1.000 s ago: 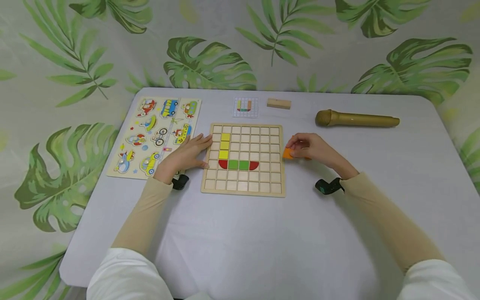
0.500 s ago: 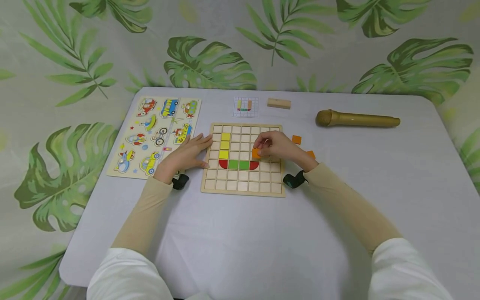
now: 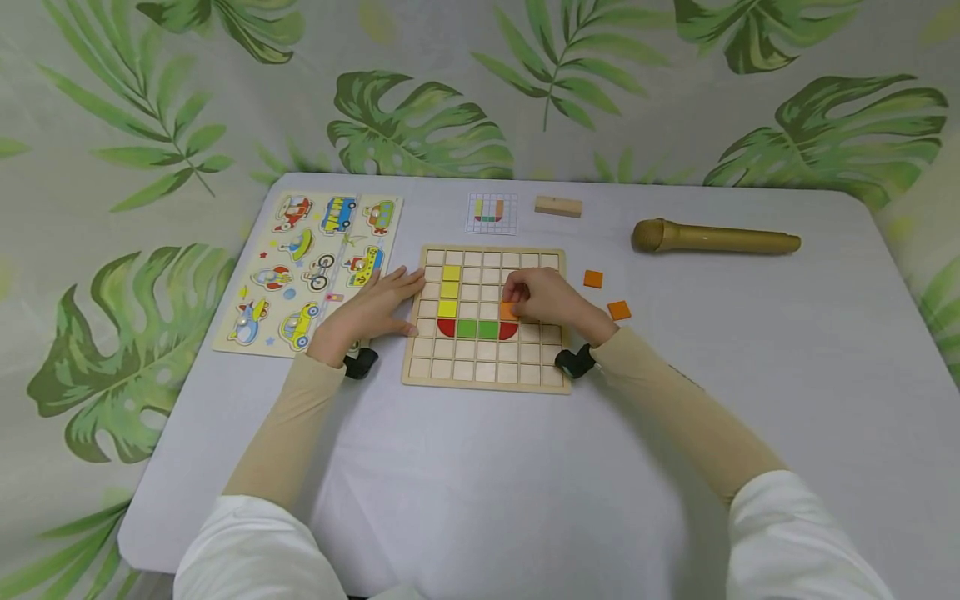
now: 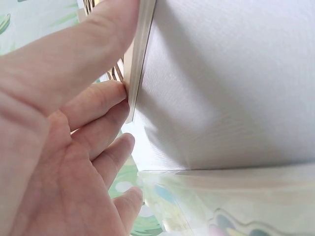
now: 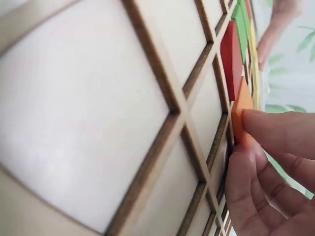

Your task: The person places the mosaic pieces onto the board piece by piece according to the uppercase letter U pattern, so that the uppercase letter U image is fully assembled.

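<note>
A wooden grid board (image 3: pixel 486 375) lies on the table. On it are a column of yellow square tiles (image 3: pixel 448 290), two green tiles (image 3: pixel 477 330) and a red rounded piece (image 3: pixel 508 331) at each end of the green ones. My right hand (image 3: pixel 551 297) pinches an orange square tile (image 5: pixel 239 110) between thumb and finger. That tile is at the cell just above the right red piece, slightly tilted in the right wrist view. My left hand (image 3: pixel 371 308) touches the board's left edge with its fingers extended. Two more orange tiles (image 3: pixel 593 278) lie right of the board.
A vehicle peg puzzle (image 3: pixel 273 250) lies at the left, partly under my left hand. Behind the board are a small pattern card (image 3: pixel 491 214) and a wooden block (image 3: pixel 558 207). A gold microphone (image 3: pixel 716 238) lies at the back right.
My right hand has carried an orange tile leftward from beside the board to the cell above the right red piece. The left hand has stayed on the board's edge.
</note>
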`<state>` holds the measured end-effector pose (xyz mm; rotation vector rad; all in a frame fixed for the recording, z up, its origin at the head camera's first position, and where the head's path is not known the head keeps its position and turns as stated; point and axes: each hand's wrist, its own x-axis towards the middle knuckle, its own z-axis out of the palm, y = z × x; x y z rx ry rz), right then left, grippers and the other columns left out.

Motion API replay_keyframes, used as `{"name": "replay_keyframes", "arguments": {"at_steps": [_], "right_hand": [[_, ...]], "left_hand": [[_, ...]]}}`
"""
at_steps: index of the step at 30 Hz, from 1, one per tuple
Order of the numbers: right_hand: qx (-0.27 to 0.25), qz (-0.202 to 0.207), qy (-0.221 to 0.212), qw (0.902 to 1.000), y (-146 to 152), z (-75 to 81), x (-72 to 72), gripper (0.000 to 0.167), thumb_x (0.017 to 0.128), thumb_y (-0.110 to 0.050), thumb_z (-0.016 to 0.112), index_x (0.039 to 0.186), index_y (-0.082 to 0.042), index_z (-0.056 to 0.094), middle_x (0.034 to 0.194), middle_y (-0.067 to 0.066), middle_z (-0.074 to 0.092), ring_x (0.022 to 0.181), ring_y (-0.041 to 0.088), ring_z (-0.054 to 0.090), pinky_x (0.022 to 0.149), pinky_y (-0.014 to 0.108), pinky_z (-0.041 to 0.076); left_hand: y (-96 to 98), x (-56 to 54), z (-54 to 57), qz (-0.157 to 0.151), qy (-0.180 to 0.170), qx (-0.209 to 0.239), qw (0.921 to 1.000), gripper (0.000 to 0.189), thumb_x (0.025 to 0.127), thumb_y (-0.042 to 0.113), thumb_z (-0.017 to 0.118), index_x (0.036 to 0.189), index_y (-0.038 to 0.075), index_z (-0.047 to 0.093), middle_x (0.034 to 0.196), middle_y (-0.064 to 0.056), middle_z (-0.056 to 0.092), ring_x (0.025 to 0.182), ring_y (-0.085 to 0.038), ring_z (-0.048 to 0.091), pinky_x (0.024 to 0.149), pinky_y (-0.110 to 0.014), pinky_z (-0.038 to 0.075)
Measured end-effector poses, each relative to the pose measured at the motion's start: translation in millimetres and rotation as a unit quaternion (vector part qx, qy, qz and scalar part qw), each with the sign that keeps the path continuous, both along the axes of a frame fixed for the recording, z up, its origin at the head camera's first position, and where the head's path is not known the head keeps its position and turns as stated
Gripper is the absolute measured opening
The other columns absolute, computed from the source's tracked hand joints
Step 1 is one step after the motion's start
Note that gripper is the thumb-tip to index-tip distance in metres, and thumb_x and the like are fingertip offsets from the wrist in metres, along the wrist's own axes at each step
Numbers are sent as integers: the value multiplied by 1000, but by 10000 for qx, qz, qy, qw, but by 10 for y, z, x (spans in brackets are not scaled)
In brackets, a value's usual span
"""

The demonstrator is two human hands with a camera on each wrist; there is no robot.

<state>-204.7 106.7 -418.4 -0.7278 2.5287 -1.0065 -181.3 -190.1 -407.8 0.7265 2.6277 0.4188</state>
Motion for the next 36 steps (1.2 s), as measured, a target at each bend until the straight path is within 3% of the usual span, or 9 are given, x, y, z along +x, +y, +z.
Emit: {"name": "replay_keyframes", "arguments": {"at_steps": [4, 11, 26, 36], "right_hand": [[17, 43, 94, 9999, -10, 15, 18, 10, 79, 3, 66, 85, -4, 66, 77, 5, 59, 73, 20, 52, 66, 29, 42], [-448, -144, -422, 9980, 158, 23, -1, 11, 84, -4, 69, 94, -4, 66, 88, 6, 63, 78, 21, 56, 72, 30, 45], [-1700, -679, -1127, 9766, 1036, 20, -9, 22, 90, -2, 63, 110, 8, 60, 106, 23, 63, 88, 18, 60, 74, 25, 51], [-1504, -1568, -1113, 9697, 1569, 17, 95, 29, 90, -9, 66, 115, 5, 60, 105, 11, 66, 89, 13, 62, 73, 21, 48]], "left_hand": [[-7, -3, -9, -3, -4, 40, 10000, 86, 82, 28, 74, 149, 0, 27, 158, -10, 16, 144, -33, 5, 114, -53, -4], [-4, 2, 0, -16, -21, 51, 10000, 87, 82, 29, 74, 149, 0, 28, 158, -10, 16, 144, -32, 5, 114, -52, -5], [7, -12, 18, -41, -11, -56, 10000, 88, 81, 28, 75, 149, 0, 28, 158, -10, 16, 144, -33, 6, 114, -53, -4], [11, 0, 23, -65, 13, -27, 10000, 86, 82, 27, 75, 149, -1, 28, 157, -11, 17, 144, -34, 6, 113, -54, -4]]}}
